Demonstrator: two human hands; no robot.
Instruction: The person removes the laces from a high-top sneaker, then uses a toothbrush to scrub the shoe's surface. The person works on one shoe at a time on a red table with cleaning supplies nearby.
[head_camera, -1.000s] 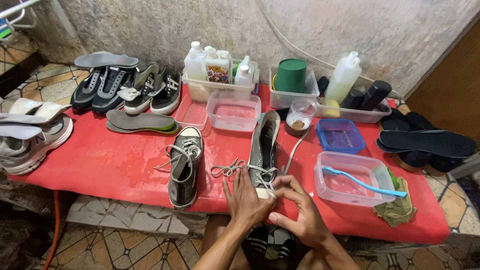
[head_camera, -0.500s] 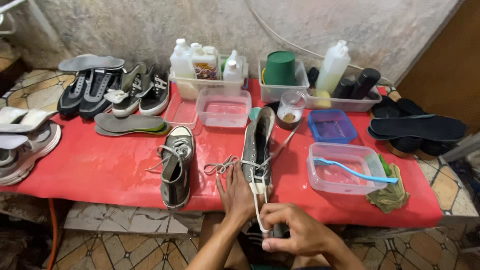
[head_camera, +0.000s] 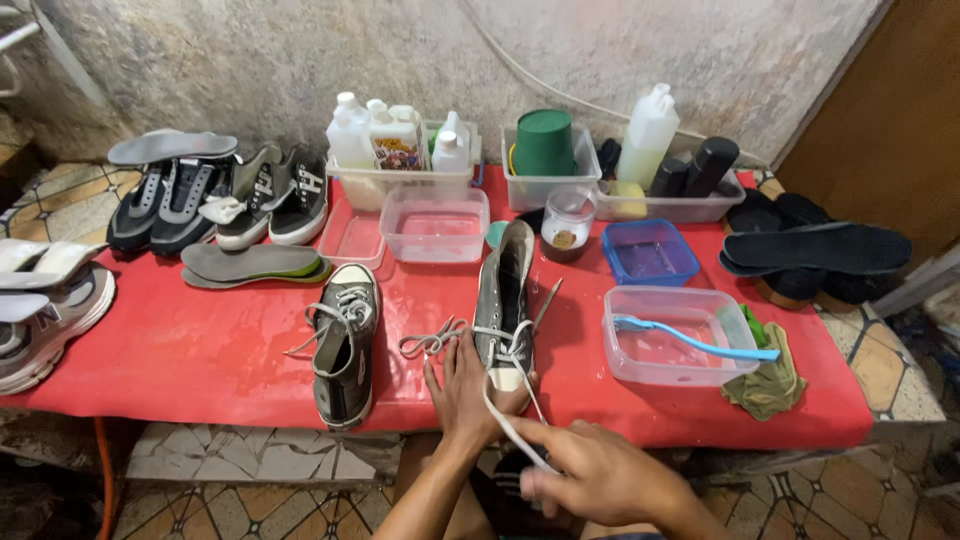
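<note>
A grey canvas sneaker lies toe toward me on the red table. My left hand presses flat beside and on its white toe cap. My right hand is below the table edge, fingers closed on the white shoelace, which runs taut from the shoe's eyelets down to that hand. A loose loop of lace lies left of the shoe. A second grey sneaker with its laces in stands to the left.
Clear tub with a blue brush, olive rag, blue tub, water tub, glass jar, bins of bottles, green cup. Insoles and shoes at left, black insoles at right.
My right hand has drawn the shoelace out of the sneaker's lower eyelets, moving back toward me and below the table edge. My left hand stays on the toe. The view shifted slightly.
</note>
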